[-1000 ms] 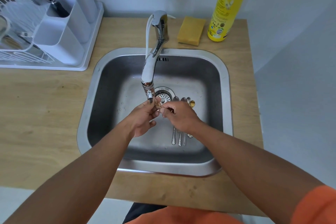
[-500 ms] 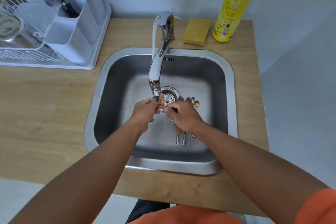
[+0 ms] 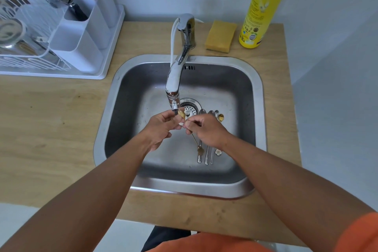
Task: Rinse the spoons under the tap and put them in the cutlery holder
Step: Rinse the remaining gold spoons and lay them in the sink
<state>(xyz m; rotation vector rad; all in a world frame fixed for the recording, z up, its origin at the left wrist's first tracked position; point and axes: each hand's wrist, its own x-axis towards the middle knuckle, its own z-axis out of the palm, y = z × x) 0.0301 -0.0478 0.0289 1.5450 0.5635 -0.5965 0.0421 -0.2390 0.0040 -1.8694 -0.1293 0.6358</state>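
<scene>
A thin gold spoon (image 3: 181,114) is held just under the spout of the chrome tap (image 3: 177,71), bowl up. My right hand (image 3: 205,130) pinches its slender handle, whose flower-shaped end hangs below the hand. My left hand (image 3: 161,127) has its fingers curled at the spoon's bowl. Several more spoons (image 3: 207,155) lie side by side on the sink floor under my right hand. The white cutlery holder (image 3: 81,35) stands on the drying rack at the far left, with utensils in its back compartments.
The steel sink (image 3: 259,96) is set in a wooden counter (image 3: 51,129). A yellow sponge (image 3: 221,36) and a tall yellow dish-soap bottle (image 3: 263,6) stand behind the sink. The white drying rack (image 3: 24,61) holds metal items at the left.
The gold spoon has turned so its handle now hangs down below my right hand. Both hands stay under the tap; the view has shifted slightly left.
</scene>
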